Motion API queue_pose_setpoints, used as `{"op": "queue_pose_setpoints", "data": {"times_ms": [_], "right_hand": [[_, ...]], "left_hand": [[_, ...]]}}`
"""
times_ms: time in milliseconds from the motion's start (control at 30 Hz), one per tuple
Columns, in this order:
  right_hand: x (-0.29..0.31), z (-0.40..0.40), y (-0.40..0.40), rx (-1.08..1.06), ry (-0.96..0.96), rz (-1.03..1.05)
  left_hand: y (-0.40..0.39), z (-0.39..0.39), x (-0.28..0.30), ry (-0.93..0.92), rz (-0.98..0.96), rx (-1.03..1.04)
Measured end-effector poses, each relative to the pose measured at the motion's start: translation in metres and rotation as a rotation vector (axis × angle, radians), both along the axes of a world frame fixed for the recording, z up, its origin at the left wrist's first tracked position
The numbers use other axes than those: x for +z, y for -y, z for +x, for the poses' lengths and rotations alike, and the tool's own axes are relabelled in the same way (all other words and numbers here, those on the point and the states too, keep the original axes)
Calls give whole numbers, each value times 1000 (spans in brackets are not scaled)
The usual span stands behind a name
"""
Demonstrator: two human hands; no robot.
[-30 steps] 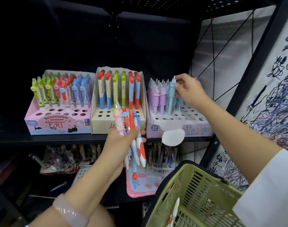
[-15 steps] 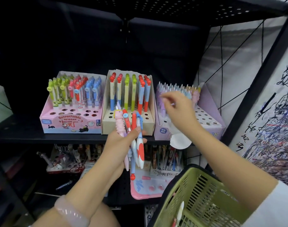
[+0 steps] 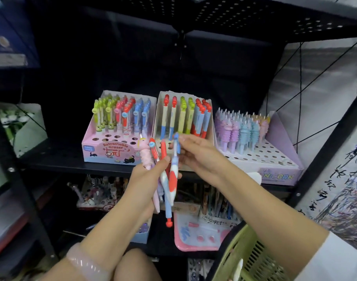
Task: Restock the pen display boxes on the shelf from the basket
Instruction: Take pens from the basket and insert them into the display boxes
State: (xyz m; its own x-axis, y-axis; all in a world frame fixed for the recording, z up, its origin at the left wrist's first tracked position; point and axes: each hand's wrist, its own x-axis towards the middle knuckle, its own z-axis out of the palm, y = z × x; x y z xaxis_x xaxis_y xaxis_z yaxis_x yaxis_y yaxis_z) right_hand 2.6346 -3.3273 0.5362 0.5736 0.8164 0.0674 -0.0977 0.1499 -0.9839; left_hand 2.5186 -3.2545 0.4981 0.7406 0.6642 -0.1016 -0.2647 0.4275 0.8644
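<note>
Pens (image 3: 165, 175) bunched in left hand (image 3: 147, 179) at centre frame; right hand (image 3: 196, 153) fingers pinched blue pen (image 3: 176, 146) top. Best: draw one pen straight out, keeping bunch gripped.

- The pink display box (image 3: 112, 149) on the left of the shelf has "Retractable eraser" in curved red letters on its front face. Under this stand larger red characters, which I cannot read surely.
- The same front has a small blue label (image 3: 89, 148) at its left; the words on it are too small to read.
- The lilac display box (image 3: 279, 176) on the right has "NICORN" in coloured letters on its front edge; the start of the word is hidden behind the right forearm.
- A card (image 3: 213, 221) on the lower shelf has handwritten signs, too blurred to read.
- The wall panel (image 3: 340, 189) at the right has black brush-written characters, which I cannot read.
</note>
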Motion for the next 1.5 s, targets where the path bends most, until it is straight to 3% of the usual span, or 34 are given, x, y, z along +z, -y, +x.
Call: {"op": "queue_pose_setpoints", "data": {"times_ms": [100, 233, 333, 800, 900, 1000, 1167, 1300, 1400, 1500], "right_hand": [[26, 2, -12, -140, 76, 108], [60, 1, -39, -375, 554, 114], [67, -6, -68, -459, 754, 82], [30, -15, -128, -404, 1231, -355], [30, -20, -122, -420, 1216, -340], [29, -32, -106, -414, 1075, -187], [16, -55, -80, 153, 634, -331], [23, -43, -69, -80, 614, -231], [33, -22, -52, -294, 470, -3], [29, -7, -29, -322, 388, 35]], "left_hand": [[-16, -5, -6, -36, 72, 75], [-38, -16, -7, -43, 108, 182], [-51, -24, -6, -43, 123, 242], [-75, -50, -9, 27, 62, 232], [-75, -51, -7, 56, 47, 218], [-72, -53, -5, 87, 25, 193], [-63, -44, -3, 61, 5, 137], [-53, -39, -5, 92, -17, 65], [-51, -39, -8, 85, 20, 44], [-50, -35, -6, 41, 55, 83]]}}
